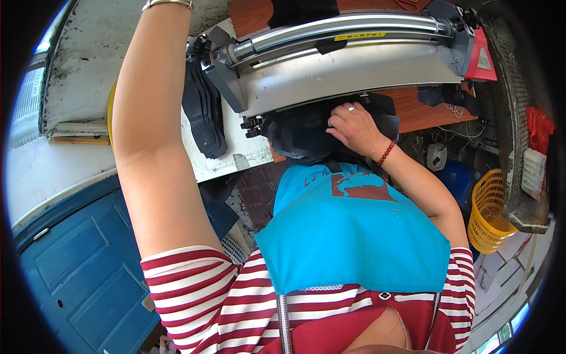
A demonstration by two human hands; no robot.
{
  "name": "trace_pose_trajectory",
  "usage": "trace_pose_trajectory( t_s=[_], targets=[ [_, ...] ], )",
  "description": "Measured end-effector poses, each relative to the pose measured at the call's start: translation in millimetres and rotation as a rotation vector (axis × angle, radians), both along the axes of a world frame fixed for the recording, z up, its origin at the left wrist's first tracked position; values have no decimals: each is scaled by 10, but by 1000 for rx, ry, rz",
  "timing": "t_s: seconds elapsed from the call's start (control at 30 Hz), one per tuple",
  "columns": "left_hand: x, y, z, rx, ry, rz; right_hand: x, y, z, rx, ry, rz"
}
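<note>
The striped shirt [253, 310] is nearest me, six o'clock. At two, the right hand [358, 131] curls over dark sheets [295, 135] at one; its grip, and the unseen left hand's, I can't tell. Loose pressure could let the sheets slide.

Left arm [154, 118]: stretched forward, wrist [168, 5] lay at the view's upper edge. Right arm [421, 186]: bent; right hand [355, 131] showed its back, fingers [337, 122] curled.
</note>
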State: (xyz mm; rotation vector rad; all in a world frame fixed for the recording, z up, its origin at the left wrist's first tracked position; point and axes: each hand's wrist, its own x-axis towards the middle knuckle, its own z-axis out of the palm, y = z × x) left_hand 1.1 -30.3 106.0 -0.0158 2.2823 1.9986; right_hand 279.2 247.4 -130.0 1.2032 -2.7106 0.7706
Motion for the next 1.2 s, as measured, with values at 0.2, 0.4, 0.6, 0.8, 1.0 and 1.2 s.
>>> trace_pose_trajectory(
  t_s=[0.2, 0.4, 0.6, 0.8, 1.0, 1.2],
  targets=[
    [267, 56, 164, -190, 472, 245, -59, 125, 600, -531, -424, -253],
    [234, 392, -936, -800, 665, -108, -380, 263, 615, -686, -676, -455],
    [352, 569, -1662, -945, 65, -450, -780, 151, 601, -628, -702, -575],
    [182, 611, -1636, -869, -159, -413, -817, 333, 694, -157, -230, -595],
    [90, 566, -1512, -554, -216, -117, -258, 293, 570, -239, 88, -240],
    [-112, 406, -871, -524, -79, -17, 52, 14, -59, 52, -87, -200]
  ],
)
